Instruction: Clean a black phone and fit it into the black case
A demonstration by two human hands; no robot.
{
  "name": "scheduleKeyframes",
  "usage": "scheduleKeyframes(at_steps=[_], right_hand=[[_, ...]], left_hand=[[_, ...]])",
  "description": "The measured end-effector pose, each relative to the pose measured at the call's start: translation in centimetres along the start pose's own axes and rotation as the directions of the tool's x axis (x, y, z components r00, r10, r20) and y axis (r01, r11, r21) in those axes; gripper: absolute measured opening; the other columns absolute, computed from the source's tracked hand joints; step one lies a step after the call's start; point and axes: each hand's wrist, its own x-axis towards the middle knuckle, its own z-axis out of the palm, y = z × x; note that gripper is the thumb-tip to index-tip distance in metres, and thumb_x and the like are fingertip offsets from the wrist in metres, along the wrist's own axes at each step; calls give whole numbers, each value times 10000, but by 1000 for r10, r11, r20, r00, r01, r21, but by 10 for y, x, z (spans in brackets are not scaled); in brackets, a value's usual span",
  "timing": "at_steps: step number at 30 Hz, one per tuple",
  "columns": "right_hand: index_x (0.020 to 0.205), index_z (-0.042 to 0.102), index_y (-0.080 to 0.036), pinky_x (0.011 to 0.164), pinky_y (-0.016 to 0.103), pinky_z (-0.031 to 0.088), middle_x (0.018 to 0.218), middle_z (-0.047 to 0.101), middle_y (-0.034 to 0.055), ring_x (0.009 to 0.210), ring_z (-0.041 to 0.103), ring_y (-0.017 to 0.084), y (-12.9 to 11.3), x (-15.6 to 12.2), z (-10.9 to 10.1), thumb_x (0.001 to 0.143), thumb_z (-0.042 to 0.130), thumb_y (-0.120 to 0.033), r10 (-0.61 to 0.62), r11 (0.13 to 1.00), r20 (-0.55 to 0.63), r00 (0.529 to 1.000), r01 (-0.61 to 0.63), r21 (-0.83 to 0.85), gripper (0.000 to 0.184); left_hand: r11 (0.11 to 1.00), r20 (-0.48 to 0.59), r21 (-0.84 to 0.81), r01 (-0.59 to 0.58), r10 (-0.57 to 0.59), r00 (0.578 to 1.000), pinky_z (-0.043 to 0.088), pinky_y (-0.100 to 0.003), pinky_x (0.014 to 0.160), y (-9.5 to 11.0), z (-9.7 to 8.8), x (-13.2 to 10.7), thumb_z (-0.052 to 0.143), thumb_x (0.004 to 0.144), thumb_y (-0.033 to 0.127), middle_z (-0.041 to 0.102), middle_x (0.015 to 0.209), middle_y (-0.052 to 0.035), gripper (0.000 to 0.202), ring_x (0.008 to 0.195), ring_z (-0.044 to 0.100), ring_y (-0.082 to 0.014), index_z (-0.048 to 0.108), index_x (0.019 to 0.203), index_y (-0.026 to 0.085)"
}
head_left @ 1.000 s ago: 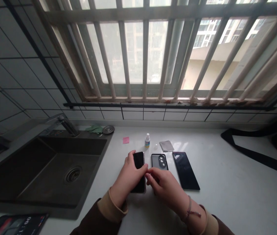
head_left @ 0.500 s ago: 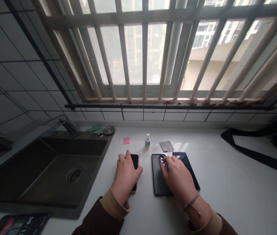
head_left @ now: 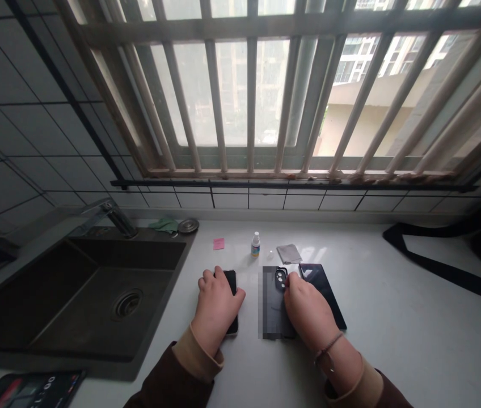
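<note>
My left hand [head_left: 215, 302] lies over a phone [head_left: 233, 326] with a dark screen, fingers along its left side and thumb at its right edge. My right hand [head_left: 309, 305] pinches the right edge of a black phone case [head_left: 275, 314], beside its camera cutout. Pale circles show in that cutout. Part of the case's left side is blurred into blocks. Just right of the case, partly behind my right hand, is a dark flat slab [head_left: 323, 289] with a glossy surface.
Behind the hands stand a small white-capped bottle [head_left: 256, 246], a pink note [head_left: 219, 243] and a folded grey cloth [head_left: 289, 254]. A sink [head_left: 168, 246] with a faucet [head_left: 119, 220] takes up the left. A black strap [head_left: 448, 273] lies at right, below a barred window [head_left: 249, 102].
My right fingers have shifted from over the camera cutout to the case's right edge, uncovering more of the cutout. My left hand has moved very slightly left on the phone.
</note>
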Motion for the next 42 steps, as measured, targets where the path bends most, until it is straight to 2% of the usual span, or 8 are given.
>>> scheduleKeyframes(at_steps=[12,23,27,30,32,34,38,42], right_hand=[[1079,565,-217,723,301,501,987,713,61,825,719,219,-8,-3,0,1089,411,-224,-161,862,-314,936,288,417,154],[1098,565,-215,705,338,547,994,695,94,823,713,240,-10,-5,-7,1101,424,-253,-112,817,-367,924,296,495,146],[1109,559,-218,681,328,542,961,683,79,767,688,218,-10,-8,-11,1118,431,-287,-86,779,-386,918,304,549,145],[1112,552,-217,651,305,531,919,666,60,725,665,196,-11,-10,-13,1121,439,-297,-94,738,-442,892,361,570,138],[1107,546,-216,616,290,512,871,651,38,673,638,178,-12,-11,-13,1117,456,-301,-100,718,-471,877,391,576,123],[1115,538,-218,588,276,492,829,641,14,631,614,163,-12,-13,-13,1112,481,-302,-101,701,-482,870,407,586,102],[1099,552,-230,620,268,503,868,673,13,665,628,152,-15,-17,-12,1093,562,-312,-152,650,-480,864,453,610,82],[1007,576,-236,630,266,501,874,667,11,669,608,146,-17,-20,-15,1081,604,-332,-220,620,-461,860,488,614,125]], left_hand=[[999,72,25,-43,42,997,388,-458,1099,1,-5,0,647,921,404,546,1319,-264,829,1217,538,-420,406,1575,-45],[998,57,48,-37,35,998,469,-504,1016,5,-2,-7,642,953,435,557,1352,-283,805,1246,535,-437,436,1590,-12],[999,-35,32,-39,40,999,485,-561,997,6,-6,-6,628,978,452,569,1348,-291,750,1238,544,-455,486,1564,4],[974,-191,-174,-145,112,975,455,-595,1067,6,-15,-5,527,1043,500,566,1397,-268,641,1285,531,-441,560,1520,75],[833,-238,-457,-313,225,945,425,-565,1144,6,-23,-6,430,1077,573,584,1424,-230,625,1325,540,-398,608,1482,132],[556,-222,-730,-397,357,907,432,-512,1167,7,-30,-9,298,1097,627,616,1445,-200,673,1336,576,-356,629,1471,174],[198,-200,-920,-339,505,840,388,-496,1229,14,-36,-21,475,1024,717,641,1492,-181,709,1435,537,-388,667,1469,198],[62,-67,-992,-106,449,891,453,-465,1180,21,-31,-28,644,1022,522,709,1412,-146,468,1357,616,-356,747,1360,215]])
